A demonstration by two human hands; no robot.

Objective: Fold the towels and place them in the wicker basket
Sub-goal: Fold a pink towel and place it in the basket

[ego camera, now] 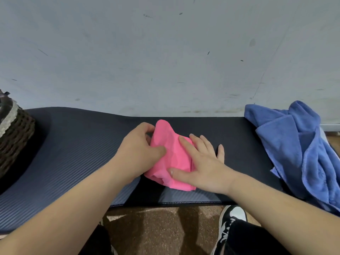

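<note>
A small pink towel [169,155], partly folded and bunched, lies in the middle of the dark ribbed mat [73,144]. My left hand [139,150] grips the towel's left side, fingers curled round its far upper edge and thumb on top. My right hand [202,162] lies flat with straight fingers, pressing on the towel's right side. A crumpled blue towel [303,148] is heaped at the mat's right end. The dark wicker basket [14,133] stands at the far left, cut off by the frame edge.
A pale scuffed wall [165,52] rises right behind the mat. Below the mat's front edge is brown carpet [156,227], with my legs in dark trousers and a black and white shoe [230,221].
</note>
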